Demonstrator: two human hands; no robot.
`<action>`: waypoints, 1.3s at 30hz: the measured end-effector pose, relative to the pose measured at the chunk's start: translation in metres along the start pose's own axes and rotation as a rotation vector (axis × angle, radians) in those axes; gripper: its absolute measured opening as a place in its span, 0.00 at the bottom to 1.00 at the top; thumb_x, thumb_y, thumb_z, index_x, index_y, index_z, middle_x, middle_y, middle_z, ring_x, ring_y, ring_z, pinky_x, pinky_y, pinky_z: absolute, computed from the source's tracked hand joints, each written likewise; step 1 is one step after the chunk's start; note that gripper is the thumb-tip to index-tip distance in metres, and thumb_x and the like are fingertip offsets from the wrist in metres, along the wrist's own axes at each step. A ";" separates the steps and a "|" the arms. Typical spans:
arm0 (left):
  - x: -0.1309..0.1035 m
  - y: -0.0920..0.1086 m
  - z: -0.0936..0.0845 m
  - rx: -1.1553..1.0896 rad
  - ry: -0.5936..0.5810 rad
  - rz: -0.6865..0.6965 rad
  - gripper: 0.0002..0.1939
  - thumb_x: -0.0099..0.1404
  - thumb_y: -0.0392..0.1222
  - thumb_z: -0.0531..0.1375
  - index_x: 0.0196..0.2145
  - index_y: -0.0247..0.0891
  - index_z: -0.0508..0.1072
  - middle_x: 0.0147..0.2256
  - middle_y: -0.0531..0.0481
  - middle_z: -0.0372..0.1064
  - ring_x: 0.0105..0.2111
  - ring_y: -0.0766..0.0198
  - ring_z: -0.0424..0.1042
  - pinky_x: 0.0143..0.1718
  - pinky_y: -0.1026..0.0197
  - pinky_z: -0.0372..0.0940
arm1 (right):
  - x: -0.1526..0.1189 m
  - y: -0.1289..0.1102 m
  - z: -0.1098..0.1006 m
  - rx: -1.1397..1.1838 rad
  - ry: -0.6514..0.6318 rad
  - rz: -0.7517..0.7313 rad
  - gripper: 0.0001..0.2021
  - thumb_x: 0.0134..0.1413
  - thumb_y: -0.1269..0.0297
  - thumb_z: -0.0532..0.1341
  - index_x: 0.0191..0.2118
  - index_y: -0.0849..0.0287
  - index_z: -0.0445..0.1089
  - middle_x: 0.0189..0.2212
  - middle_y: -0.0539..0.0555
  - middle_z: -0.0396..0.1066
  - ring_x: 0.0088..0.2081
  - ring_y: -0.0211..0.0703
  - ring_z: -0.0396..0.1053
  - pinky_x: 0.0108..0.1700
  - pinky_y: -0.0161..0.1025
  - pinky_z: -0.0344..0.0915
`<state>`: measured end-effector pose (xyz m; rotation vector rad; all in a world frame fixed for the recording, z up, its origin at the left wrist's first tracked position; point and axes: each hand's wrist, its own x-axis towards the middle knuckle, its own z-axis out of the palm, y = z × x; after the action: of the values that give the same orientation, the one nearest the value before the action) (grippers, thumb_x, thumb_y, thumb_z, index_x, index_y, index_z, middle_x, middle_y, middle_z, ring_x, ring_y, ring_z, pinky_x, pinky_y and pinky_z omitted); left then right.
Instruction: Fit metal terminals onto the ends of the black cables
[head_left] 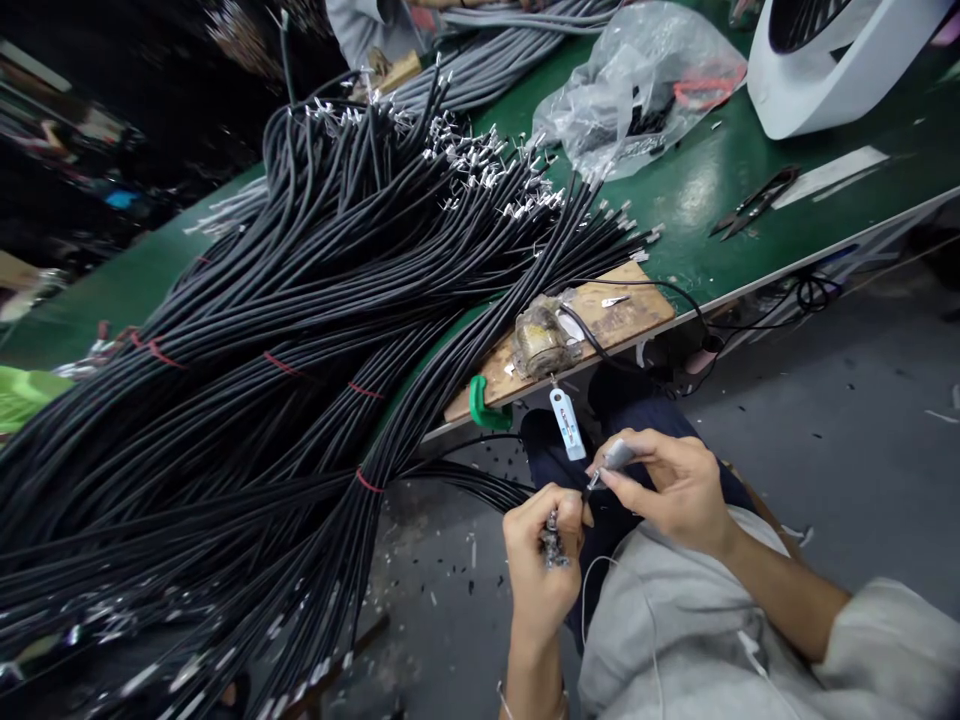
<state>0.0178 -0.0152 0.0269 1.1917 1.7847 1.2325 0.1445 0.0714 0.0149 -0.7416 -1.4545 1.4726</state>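
My left hand (544,560) is closed around a bundle of black cables (480,482), whose silvery ends (553,540) poke out of the fist. One cable end (594,480) sticks up past its thumb. My right hand (679,490) pinches that end between thumb and forefinger. At those fingertips is a grey covering or piece (619,455), too unclear to name. Just beyond both hands, a light blue tag (567,425) hangs from a small tape-wrapped device (541,340) on a wooden board (637,305).
Large bundles of black cables (315,330), tied with red bands, cover the green table (697,190). A green clamp (487,405) grips the board's edge. Scissors (754,203), a clear plastic bag (592,80) and a white fan-like appliance (795,100) lie farther back.
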 end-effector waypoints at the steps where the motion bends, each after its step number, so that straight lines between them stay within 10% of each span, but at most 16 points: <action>1: 0.000 0.000 0.000 0.003 -0.002 -0.003 0.22 0.70 0.46 0.53 0.19 0.36 0.64 0.16 0.55 0.56 0.16 0.72 0.55 0.17 0.67 0.49 | 0.000 0.000 0.000 -0.017 -0.001 -0.023 0.03 0.51 0.73 0.64 0.32 0.59 0.71 0.27 0.52 0.74 0.29 0.40 0.73 0.34 0.36 0.71; 17: 0.001 0.001 0.003 0.073 0.012 0.029 0.22 0.70 0.46 0.53 0.19 0.36 0.64 0.16 0.56 0.57 0.16 0.71 0.57 0.19 0.67 0.51 | -0.004 0.004 0.000 -0.054 0.030 -0.050 0.06 0.52 0.75 0.63 0.34 0.57 0.71 0.29 0.51 0.73 0.31 0.40 0.71 0.36 0.36 0.69; 25: 0.001 -0.005 0.004 0.030 0.042 -0.010 0.22 0.69 0.48 0.53 0.20 0.36 0.67 0.17 0.55 0.58 0.16 0.71 0.56 0.20 0.66 0.52 | 0.003 0.010 -0.003 0.215 -0.090 0.164 0.08 0.52 0.65 0.64 0.38 0.61 0.71 0.28 0.53 0.72 0.29 0.38 0.69 0.33 0.36 0.68; 32: 0.005 0.001 -0.004 -0.014 -0.070 -0.012 0.23 0.69 0.47 0.53 0.17 0.36 0.65 0.17 0.55 0.57 0.17 0.71 0.56 0.21 0.65 0.51 | 0.003 0.017 0.000 -0.032 -0.212 -0.203 0.11 0.58 0.63 0.62 0.26 0.59 0.72 0.22 0.54 0.69 0.29 0.42 0.61 0.34 0.41 0.60; 39: 0.016 -0.001 -0.008 -0.103 -0.085 0.244 0.11 0.65 0.44 0.61 0.26 0.37 0.73 0.21 0.53 0.66 0.21 0.68 0.63 0.25 0.65 0.57 | 0.010 0.025 0.005 0.721 -0.418 0.501 0.18 0.46 0.54 0.66 0.17 0.61 0.66 0.16 0.48 0.60 0.20 0.33 0.55 0.22 0.33 0.49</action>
<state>0.0044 -0.0033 0.0289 1.4108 1.5295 1.3715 0.1310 0.0810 -0.0067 -0.3556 -0.9101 2.4625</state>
